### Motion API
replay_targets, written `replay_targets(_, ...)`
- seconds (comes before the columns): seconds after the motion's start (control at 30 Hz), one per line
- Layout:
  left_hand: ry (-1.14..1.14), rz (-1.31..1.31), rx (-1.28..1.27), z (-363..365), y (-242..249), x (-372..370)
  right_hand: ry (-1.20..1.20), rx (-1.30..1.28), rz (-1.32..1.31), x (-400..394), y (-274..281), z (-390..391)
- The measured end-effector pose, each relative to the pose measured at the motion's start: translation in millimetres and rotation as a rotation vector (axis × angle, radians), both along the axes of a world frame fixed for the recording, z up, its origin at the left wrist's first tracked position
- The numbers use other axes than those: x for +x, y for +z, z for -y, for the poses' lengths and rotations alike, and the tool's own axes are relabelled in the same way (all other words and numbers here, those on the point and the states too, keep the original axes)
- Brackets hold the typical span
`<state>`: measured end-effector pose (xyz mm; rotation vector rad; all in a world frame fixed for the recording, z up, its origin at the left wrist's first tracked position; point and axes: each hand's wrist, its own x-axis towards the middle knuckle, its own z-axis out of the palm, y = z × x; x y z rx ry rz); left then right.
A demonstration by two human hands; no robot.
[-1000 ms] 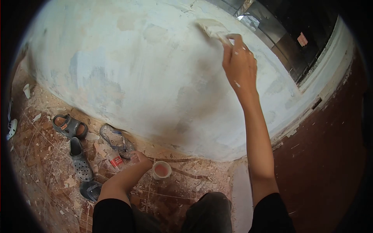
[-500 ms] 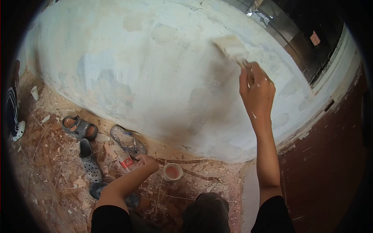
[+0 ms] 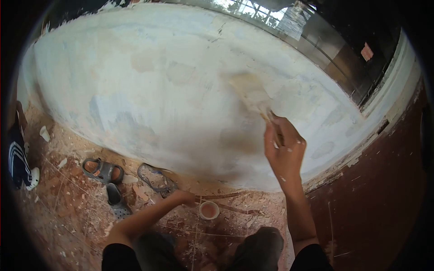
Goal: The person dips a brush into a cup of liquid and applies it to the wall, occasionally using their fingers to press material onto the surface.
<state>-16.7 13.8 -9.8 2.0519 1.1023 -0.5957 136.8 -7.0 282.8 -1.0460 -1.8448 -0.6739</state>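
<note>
My right hand (image 3: 285,147) is closed around the handle of a wide, flat paintbrush (image 3: 250,91). The brush's pale bristles, blurred by motion, are against the patchy whitewashed wall (image 3: 181,104). Low at the wall's foot is my left hand (image 3: 184,198), just left of a small white cup (image 3: 209,211) with a pinkish inside. That hand's fingers are smeared and partly turned away, so I cannot see whether they hold anything. A grey flip-flop (image 3: 157,178) lies right behind the left hand.
Grey clogs (image 3: 103,171) lie on the debris-strewn tiled floor (image 3: 68,217). Another person's striped trouser leg (image 3: 18,165) shows at far left, near a white cup (image 3: 44,133). A dark opening (image 3: 357,49) lies above the wall's upper right edge.
The paintbrush and my right hand have moved down and left along the wall. My left hand sits further right, nearer the cup; the red-labelled bottle beside it no longer shows. The view has shifted.
</note>
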Motion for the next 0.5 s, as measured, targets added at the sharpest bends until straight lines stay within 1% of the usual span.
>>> replay_targets(0.03, -0.076, 0.098, 0.106, 1.0, -10.7, 8.4, 0.068, 0.051, -0.013, -8.8, 3.4, -0.2)
replay_targets(0.07, -0.07, 0.149, 0.129, 3.9, -18.6, 18.0, 0.059, 0.052, -0.029, -13.6, 5.8, -4.8)
replay_targets(0.1, -0.064, 0.203, 0.152, 9.9, -21.8, 26.9, 0.01, 0.029, 0.014, -16.3, 5.3, -14.1)
replay_targets(0.17, 0.05, 0.518, -0.038, 29.8, 0.0, 29.2, -0.117, 0.023, 0.057, -11.2, -1.2, -26.0)
replay_targets(0.2, 0.146, 0.55, 0.025, 39.5, -12.5, 40.0, -0.127, 0.036, 0.045, -6.5, -2.3, -23.3)
replay_targets(0.23, 0.237, 0.585, 0.086, 48.5, -22.7, 52.1, -0.204, 0.024, 0.018, -0.5, -5.5, -16.0)
replay_targets(0.27, 0.22, 0.577, 0.091, 50.2, -34.0, 59.6, -0.282, 0.007, -0.012, 3.2, -8.2, -8.7)
replay_targets(0.3, 0.264, 0.634, 0.073, 54.7, -39.3, 63.5, -0.251, -0.006, -0.064, 4.4, -9.6, -2.9)
replay_targets(0.33, 0.309, 0.688, 0.049, 61.3, -34.5, 64.9, -0.268, -0.011, -0.078, -0.2, -5.8, 1.8)
replay_targets(0.37, 0.294, 0.67, 0.042, 63.3, -29.5, 68.6, -0.199, 0.021, -0.065, -9.5, 1.3, 5.1)
replay_targets(0.4, 0.492, 0.582, 0.047, 61.7, -9.9, 72.1, -0.128, 0.055, -0.05, -16.9, 6.4, 4.6)
replay_targets(0.43, 0.691, 0.496, 0.056, 60.5, 0.7, 73.4, -0.139, 0.054, -0.057, -21.0, 10.4, -2.3)
replay_targets(0.47, 0.683, 0.493, 0.055, 58.3, -5.1, 72.7, -0.124, 0.01, -0.04, -24.3, 14.8, -12.0)
replay_targets(0.5, 0.741, 0.565, 0.163, 54.5, -16.5, 71.9, -0.107, -0.037, -0.023, -26.2, 14.9, -17.3)
